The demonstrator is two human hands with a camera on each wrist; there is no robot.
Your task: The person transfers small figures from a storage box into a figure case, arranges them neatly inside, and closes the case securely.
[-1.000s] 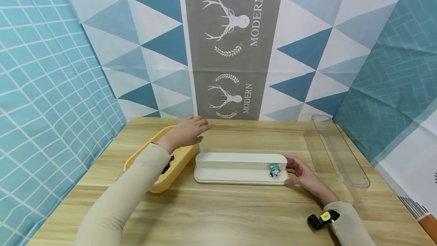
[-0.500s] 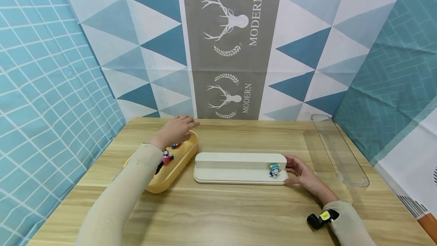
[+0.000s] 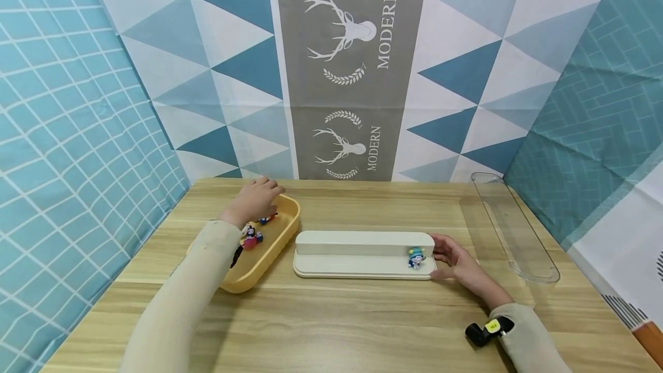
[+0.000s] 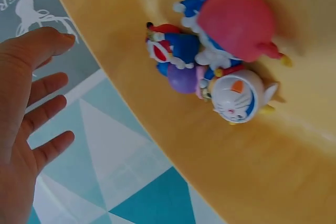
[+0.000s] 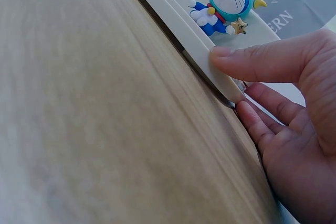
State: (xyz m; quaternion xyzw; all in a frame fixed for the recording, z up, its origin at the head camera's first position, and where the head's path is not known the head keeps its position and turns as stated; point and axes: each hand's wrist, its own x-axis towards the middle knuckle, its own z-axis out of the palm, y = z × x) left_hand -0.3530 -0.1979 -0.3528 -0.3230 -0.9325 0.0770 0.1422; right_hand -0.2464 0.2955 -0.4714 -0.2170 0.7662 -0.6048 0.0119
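Above the far end of a yellow tray (image 3: 270, 259) hovers my left hand (image 3: 254, 200), fingers spread and holding nothing. Several small cartoon figurines lie in that tray; in the left wrist view a pink-backed figurine (image 4: 239, 24) and a white-faced figurine (image 4: 236, 98) are grouped apart from the fingers. My right hand (image 3: 458, 263) pinches the right end of a long cream stepped display base (image 3: 352, 266), thumb on its front edge and fingers against its end. On the base's lower step, near that hand, stands a blue cat figurine (image 5: 226, 6) with a teal hood and a gold star.
A long clear plastic cover (image 3: 518, 232) lies at the right of the wooden table (image 3: 342, 327). Patterned cloth (image 3: 357, 73) hangs behind the table and along both sides. A small black camera (image 3: 481, 334) is strapped to the right wrist.
My left hand has moved left and slightly down over the yellow tray, uncovering more of the figurines in it. The right hand, the base and its figurine have stayed put.
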